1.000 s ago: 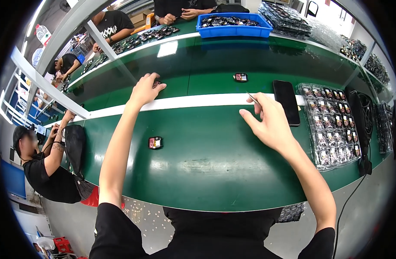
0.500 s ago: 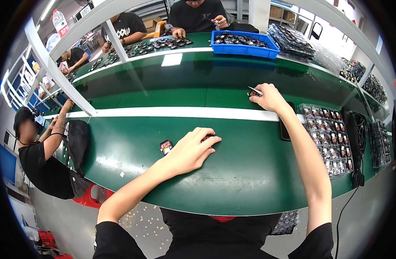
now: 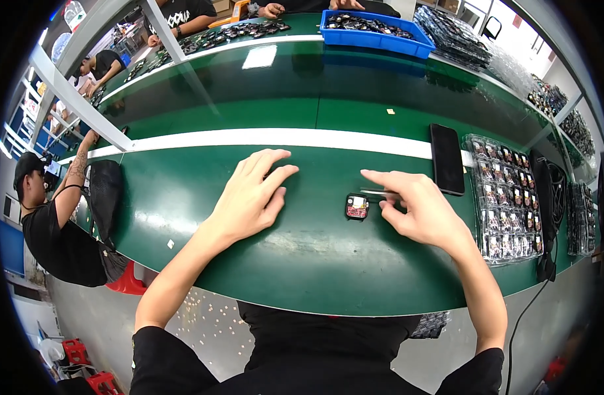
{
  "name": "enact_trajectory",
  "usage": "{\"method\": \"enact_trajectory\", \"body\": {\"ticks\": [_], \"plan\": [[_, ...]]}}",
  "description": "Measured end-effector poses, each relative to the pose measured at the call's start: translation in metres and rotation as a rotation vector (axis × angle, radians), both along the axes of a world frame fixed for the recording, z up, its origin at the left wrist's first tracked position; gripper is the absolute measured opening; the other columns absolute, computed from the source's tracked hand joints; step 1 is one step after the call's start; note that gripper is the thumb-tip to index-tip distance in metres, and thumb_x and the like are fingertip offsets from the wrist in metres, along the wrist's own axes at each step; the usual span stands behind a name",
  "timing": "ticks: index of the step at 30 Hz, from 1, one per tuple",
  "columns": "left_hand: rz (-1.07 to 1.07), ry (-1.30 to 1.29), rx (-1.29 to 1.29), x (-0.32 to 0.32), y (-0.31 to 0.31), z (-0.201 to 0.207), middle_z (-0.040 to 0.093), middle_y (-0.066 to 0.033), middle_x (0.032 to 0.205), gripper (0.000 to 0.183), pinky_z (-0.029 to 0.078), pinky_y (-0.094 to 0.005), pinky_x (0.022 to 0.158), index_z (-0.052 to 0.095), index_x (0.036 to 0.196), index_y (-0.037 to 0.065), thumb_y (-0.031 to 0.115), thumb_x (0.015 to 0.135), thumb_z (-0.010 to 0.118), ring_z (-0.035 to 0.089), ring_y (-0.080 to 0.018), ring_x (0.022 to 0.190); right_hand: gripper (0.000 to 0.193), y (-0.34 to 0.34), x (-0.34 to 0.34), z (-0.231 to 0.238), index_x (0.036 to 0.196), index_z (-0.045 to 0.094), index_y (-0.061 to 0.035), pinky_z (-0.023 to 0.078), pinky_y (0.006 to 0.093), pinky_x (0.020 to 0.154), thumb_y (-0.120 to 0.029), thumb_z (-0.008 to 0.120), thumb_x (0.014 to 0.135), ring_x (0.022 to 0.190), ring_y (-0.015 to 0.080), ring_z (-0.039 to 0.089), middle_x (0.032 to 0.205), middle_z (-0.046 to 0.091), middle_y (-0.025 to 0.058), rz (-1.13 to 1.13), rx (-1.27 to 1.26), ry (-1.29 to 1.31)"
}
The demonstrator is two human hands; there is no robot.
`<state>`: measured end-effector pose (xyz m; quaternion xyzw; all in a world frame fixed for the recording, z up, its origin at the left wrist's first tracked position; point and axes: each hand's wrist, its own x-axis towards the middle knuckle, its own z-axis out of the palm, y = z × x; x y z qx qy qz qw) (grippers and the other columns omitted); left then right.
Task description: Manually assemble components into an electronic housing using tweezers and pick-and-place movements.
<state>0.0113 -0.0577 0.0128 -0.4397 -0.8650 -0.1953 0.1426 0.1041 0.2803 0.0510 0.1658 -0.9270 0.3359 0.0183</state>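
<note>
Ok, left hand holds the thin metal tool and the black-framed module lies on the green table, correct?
No: the head view shows the right hand holding the thin metal tool, not the left hand. The module does lie on the table.

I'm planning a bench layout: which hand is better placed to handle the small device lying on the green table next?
Probably the right hand: it holds tweezers close beside the device, while the left hand is farther off.
</note>
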Motion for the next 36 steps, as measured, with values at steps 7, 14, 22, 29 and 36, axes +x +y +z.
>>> {"method": "enact_trajectory", "body": {"ticks": [7, 14, 22, 29, 36], "plan": [[-0.266, -0.287, 0.092, 0.023, 0.060, -0.002, 0.064, -0.0134, 0.146, 0.064, 0.047, -0.0456, 0.110, 0.067, 0.149, 0.009, 0.034, 0.095, 0.089, 0.062, -0.0336, 0.127, 0.023, 0.004, 0.015, -0.015, 0.126, 0.075, 0.0042, 0.049, 0.0346, 0.068, -0.012, 0.068, 0.111, 0.075, 0.0167, 0.061, 0.094, 0.070, 0.0113, -0.123, -0.239, -0.073], [-0.258, -0.351, 0.092, 0.012, 0.073, -0.016, 0.064, -0.0097, 0.135, 0.057, 0.046, -0.0428, 0.107, 0.073, 0.142, 0.010, 0.027, 0.091, 0.091, 0.059, -0.0304, 0.122, 0.020, 0.004, 0.020, -0.048, 0.123, 0.079, 0.0047, 0.048, 0.0306, 0.068, -0.009, 0.071, 0.110, 0.077, 0.0098, 0.062, 0.092, 0.074, 0.0085, -0.280, -0.545, -0.092], [-0.217, -0.367, 0.097, 0.007, 0.075, -0.017, 0.068, -0.0088, 0.122, 0.052, 0.049, -0.0437, 0.101, 0.075, 0.130, 0.008, 0.019, 0.084, 0.098, 0.063, -0.0314, 0.114, 0.016, -0.010, 0.026, -0.047, 0.113, 0.085, 0.0035, 0.035, 0.0261, 0.056, -0.006, 0.085, 0.100, 0.066, 0.0023, 0.051, 0.078, 0.069, 0.0015, -0.334, -0.676, -0.138], [-0.328, -0.537, 0.084, 0.003, 0.067, -0.012, 0.072, -0.0037, 0.106, 0.054, 0.040, -0.0350, 0.095, 0.078, 0.137, 0.009, 0.018, 0.086, 0.095, 0.066, -0.0197, 0.095, 0.011, -0.010, 0.029, -0.052, 0.104, 0.086, 0.0041, 0.032, 0.0265, 0.053, 0.002, 0.085, 0.094, 0.062, 0.0023, 0.050, 0.071, 0.065, 0.0009, -0.245, -0.565, -0.045], [-0.343, -0.535, 0.105, -0.001, 0.065, -0.015, 0.072, -0.0042, 0.096, 0.053, 0.041, -0.0353, 0.090, 0.080, 0.133, 0.006, 0.021, 0.084, 0.096, 0.066, -0.0210, 0.090, 0.009, -0.017, 0.026, -0.050, 0.096, 0.085, 0.0033, 0.036, 0.0286, 0.050, 0.004, 0.083, 0.087, 0.053, 0.0094, 0.055, 0.066, 0.066, 0.0056, -0.218, -0.338, 0.054]]}}
